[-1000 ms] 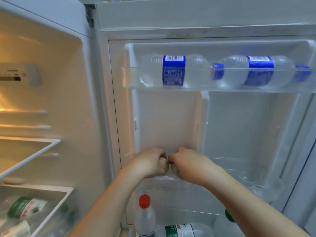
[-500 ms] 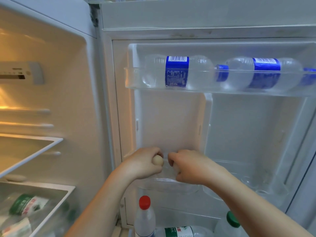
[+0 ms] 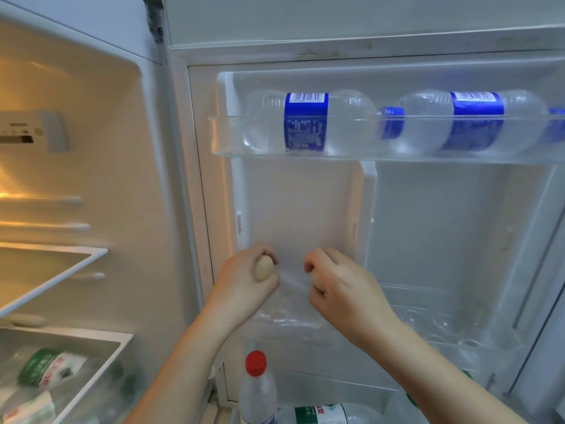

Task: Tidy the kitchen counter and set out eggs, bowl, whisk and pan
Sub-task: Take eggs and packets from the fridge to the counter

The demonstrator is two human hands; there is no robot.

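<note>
White refrigerator door [image 3: 305,209] stands open; left hand [image 3: 241,280] grips a smooth, beige oval egg [image 3: 264,267]. Right hand [image 3: 339,286], just beside, pinches a clear crinkled plastic bag [image 3: 290,301].

1. The refrigerator door [image 3: 428,224] stands open, its white inner liner facing the camera.
2. A clear top door shelf [image 3: 382,157] holds two water bottles lying on their sides, end to end: one blue-labelled bottle [image 3: 305,123] at the left, another [image 3: 474,120] at the right.
3. A clear moulded tray [image 3: 443,325] sits on the middle door shelf.
4. Lower down, a red-capped bottle [image 3: 256,390] stands upright beside a green-labelled bottle [image 3: 324,414] lying flat.
5. Inside the lit cabinet at the left are a control panel [image 3: 30,133], a glass shelf [image 3: 61,270], and a drawer of blurred green-labelled bottles [image 3: 49,368].
</note>
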